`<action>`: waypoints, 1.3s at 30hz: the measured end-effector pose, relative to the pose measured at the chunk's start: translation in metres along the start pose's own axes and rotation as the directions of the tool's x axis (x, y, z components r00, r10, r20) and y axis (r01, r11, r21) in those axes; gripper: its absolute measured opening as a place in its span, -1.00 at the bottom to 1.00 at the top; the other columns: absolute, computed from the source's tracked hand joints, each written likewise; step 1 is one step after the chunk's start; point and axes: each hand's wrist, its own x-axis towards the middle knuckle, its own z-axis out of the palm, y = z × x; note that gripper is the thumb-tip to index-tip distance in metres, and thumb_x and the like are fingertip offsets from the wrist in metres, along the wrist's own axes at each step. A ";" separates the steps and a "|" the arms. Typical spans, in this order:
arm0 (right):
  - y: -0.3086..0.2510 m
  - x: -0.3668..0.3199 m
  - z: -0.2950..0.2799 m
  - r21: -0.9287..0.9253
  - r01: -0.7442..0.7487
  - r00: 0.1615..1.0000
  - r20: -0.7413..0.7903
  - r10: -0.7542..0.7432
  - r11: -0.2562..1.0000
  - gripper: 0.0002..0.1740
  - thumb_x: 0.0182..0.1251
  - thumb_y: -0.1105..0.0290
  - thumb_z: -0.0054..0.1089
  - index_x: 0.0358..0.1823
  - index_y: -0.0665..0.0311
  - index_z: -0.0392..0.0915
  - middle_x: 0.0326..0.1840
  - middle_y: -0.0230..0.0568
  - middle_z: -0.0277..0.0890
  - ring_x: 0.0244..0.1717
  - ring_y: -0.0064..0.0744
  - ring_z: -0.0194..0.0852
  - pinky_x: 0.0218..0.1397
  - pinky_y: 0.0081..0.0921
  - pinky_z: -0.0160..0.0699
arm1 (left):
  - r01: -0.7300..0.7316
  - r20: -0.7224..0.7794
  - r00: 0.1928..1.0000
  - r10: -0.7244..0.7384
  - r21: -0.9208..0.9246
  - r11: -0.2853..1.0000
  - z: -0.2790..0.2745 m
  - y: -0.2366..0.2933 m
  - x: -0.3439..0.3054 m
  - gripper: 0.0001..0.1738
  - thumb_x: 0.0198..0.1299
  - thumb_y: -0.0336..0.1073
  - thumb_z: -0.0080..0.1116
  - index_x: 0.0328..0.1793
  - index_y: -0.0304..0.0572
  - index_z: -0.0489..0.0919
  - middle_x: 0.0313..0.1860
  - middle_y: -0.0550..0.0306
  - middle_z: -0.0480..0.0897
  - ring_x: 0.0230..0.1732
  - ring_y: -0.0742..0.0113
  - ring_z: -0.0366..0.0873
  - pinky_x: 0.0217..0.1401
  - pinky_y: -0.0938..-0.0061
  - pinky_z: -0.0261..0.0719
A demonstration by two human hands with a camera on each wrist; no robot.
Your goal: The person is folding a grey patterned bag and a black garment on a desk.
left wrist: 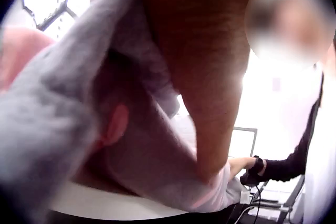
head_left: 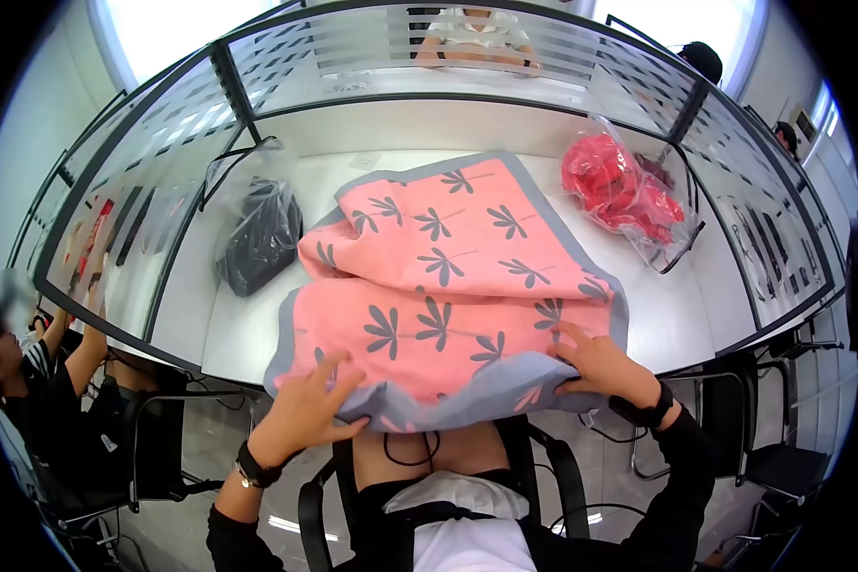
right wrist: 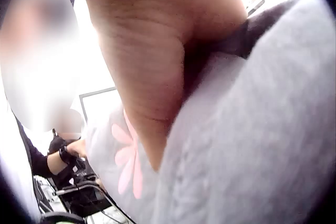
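Observation:
A large pink cloth [head_left: 410, 329] with grey leaf prints and a grey border lies spread over the white desk, with a loose fold across its middle. Its near edge is lifted and curls up at the front, baring a grey underside with pink leaves. At the near left edge, my left hand [head_left: 307, 408] grips the cloth, fingers on top and thumb at the front. My right hand [head_left: 602, 370] holds the near right edge the same way. Close up in the right wrist view, the right thumb [right wrist: 144, 92] presses against the grey side [right wrist: 247, 145].
A clear bag with a dark item [head_left: 260, 234] stands at the left of the desk [head_left: 234, 329]. A clear bag with red contents [head_left: 620, 186] lies at the back right. Framed translucent panels surround the desk. Other people sit beyond the panels and at the left.

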 end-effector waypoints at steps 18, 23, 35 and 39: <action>0.066 0.022 -0.304 -0.404 -0.620 0.047 -0.875 -0.482 0.673 -0.51 -0.02 0.54 0.17 0.04 0.19 0.45 -0.29 -0.04 0.54 -0.32 -0.02 0.53 -0.30 -0.28 0.51 | 0.431 -0.598 0.193 0.778 0.764 0.480 -0.286 -0.081 0.166 -0.52 0.02 -0.38 0.15 0.15 -0.05 0.44 -0.19 -0.01 0.60 -0.28 0.01 0.58 -0.29 0.32 0.55; 0.072 -0.006 -0.149 -0.482 -0.064 0.903 -0.402 -0.155 0.874 -0.52 -0.06 0.69 -0.01 -0.04 0.14 0.45 -0.02 -0.15 0.49 -0.25 -0.06 0.53 -0.19 -0.29 0.52 | 0.024 -0.232 0.967 0.104 0.491 0.871 -0.146 -0.075 0.080 -0.42 -0.13 -0.52 0.13 0.14 -0.03 0.44 -0.08 0.02 0.59 -0.24 0.03 0.57 -0.21 0.30 0.54; -0.024 -0.102 -0.123 0.810 0.377 0.900 -0.207 -0.383 0.449 -0.58 -0.04 0.13 0.44 -0.31 0.26 0.48 -0.49 -0.26 0.45 -0.55 -0.26 0.41 -0.47 -0.51 0.37 | -0.181 0.075 0.958 0.277 -0.591 0.786 -0.157 0.007 -0.063 -0.65 -0.13 -0.28 0.40 -0.20 -0.26 0.60 -0.38 0.10 0.67 -0.46 0.17 0.65 -0.41 0.57 0.57; -0.007 -0.031 -0.088 0.464 -0.126 0.968 -0.136 0.211 0.877 -0.54 -0.09 0.17 0.39 -0.27 0.29 0.42 -0.48 -0.18 0.40 -0.50 -0.32 0.34 -0.38 -0.49 0.32 | 0.181 0.060 0.984 -0.171 -0.337 0.924 -0.089 -0.014 -0.004 -0.73 -0.07 -0.46 0.25 -0.17 -0.28 0.56 -0.33 -0.03 0.64 -0.38 0.13 0.61 -0.30 0.46 0.51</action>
